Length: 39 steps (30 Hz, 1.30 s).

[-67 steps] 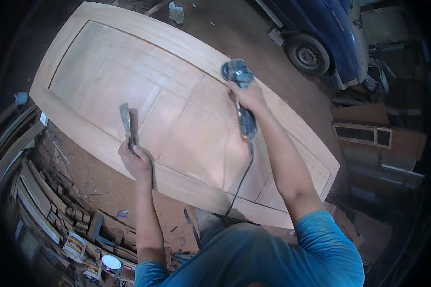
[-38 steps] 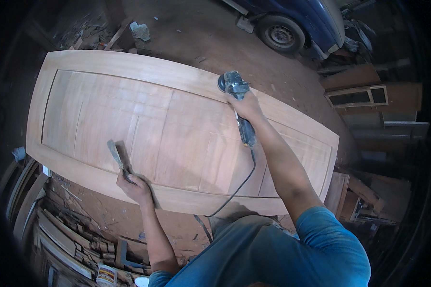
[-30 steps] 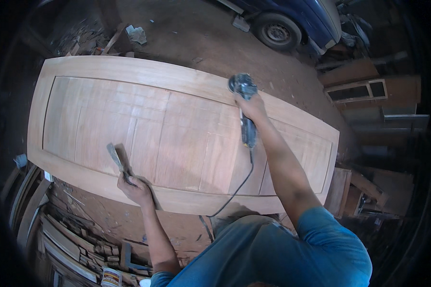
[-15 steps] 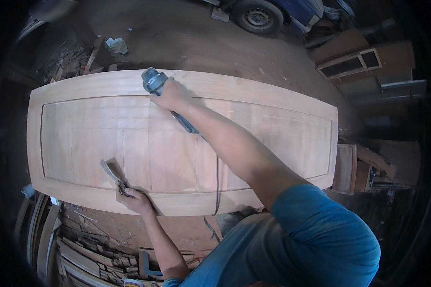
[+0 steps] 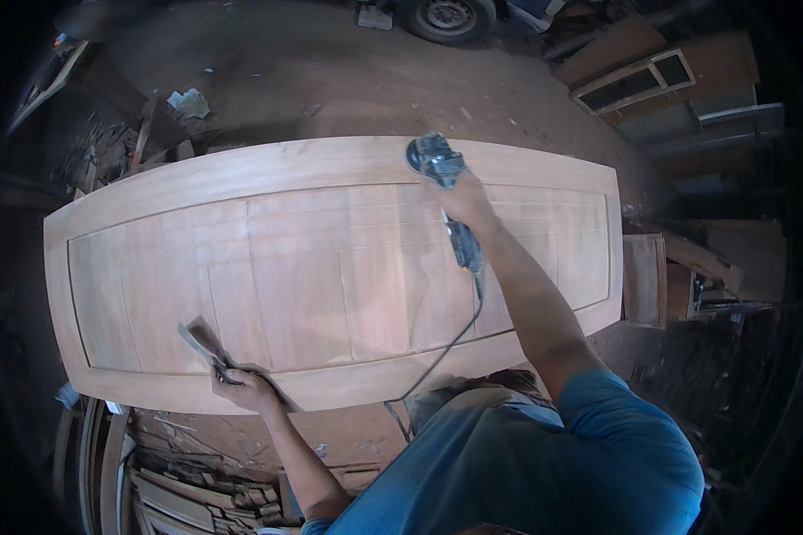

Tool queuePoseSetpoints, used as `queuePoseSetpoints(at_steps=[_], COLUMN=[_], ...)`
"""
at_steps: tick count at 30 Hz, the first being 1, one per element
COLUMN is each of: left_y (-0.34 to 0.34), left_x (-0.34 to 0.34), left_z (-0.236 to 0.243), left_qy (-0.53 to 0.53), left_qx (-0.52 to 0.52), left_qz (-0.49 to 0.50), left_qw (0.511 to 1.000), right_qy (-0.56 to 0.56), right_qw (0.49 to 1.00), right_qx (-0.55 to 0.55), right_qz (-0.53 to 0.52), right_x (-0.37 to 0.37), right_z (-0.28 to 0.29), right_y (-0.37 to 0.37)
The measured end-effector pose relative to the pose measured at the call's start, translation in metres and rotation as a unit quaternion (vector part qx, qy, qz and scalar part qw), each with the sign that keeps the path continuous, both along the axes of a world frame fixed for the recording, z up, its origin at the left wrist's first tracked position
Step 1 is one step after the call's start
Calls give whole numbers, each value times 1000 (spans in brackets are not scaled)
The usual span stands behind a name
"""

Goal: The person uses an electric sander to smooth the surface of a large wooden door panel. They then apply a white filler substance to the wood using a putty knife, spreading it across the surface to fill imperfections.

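A pale wooden panel door (image 5: 294, 312) lies flat before me, its raised frame running round a recessed, planked middle. My right hand (image 5: 467, 203) is wrapped round the body of an angle grinder (image 5: 439, 160), whose disc head is over the door's far frame rail, right of centre. From its rear end a dark cord (image 5: 443, 358) runs across the door toward my body. Near the door's front edge, on the left, my left hand (image 5: 246, 390) grips a flat-bladed tool like a putty knife (image 5: 201, 341). Its blade points up and left over the panel; whether it touches the wood I cannot tell.
Wood offcuts (image 5: 205, 499) are stacked below the door's near left side. Framed panels (image 5: 644, 281) and boards stand at the right. Beyond the door, a vehicle wheel (image 5: 446, 16) and a crumpled pale scrap (image 5: 189, 103) are on the dirt floor.
My right hand has carried the grinder rightward along the far rail, and its cord has swung with it. My left hand keeps its grip near the front edge. The view has shifted slightly.
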<state>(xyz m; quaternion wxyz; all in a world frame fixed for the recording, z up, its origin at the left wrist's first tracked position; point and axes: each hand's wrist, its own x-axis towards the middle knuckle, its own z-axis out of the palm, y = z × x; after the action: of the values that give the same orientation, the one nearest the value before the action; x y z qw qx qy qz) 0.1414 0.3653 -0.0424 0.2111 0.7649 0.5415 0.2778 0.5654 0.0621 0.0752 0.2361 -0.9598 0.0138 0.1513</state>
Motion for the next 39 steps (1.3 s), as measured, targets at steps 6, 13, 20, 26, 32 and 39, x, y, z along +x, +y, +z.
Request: queuePoseSetpoints(at_steps=[6,13,20,26,32,39], left_y=[-3,-2,-3,-2,-2,-6], left_x=[2,3,-1,0,1,4], left_z=[6,2,-1,-1,0,3], left_qy=[20,8,1,6,4,8], left_qx=[7,3,16,6,17,26], left_qz=[1,-5,-1,-6,-4,0], left_qw=[1000,1000,1000,1000,1000,1000], right_qy=[19,-22,33,53,69,65], right_qw=[996,999,988,978,974,993], right_qx=[9,-31,62,87,93,20], right_qz=[-89,-35,135,181,194,101], right_x=[11,32,-5,0,-2,6], right_z=[15,-30,8,-10,-17,26], right_y=[-64,-19,146,229,206,98])
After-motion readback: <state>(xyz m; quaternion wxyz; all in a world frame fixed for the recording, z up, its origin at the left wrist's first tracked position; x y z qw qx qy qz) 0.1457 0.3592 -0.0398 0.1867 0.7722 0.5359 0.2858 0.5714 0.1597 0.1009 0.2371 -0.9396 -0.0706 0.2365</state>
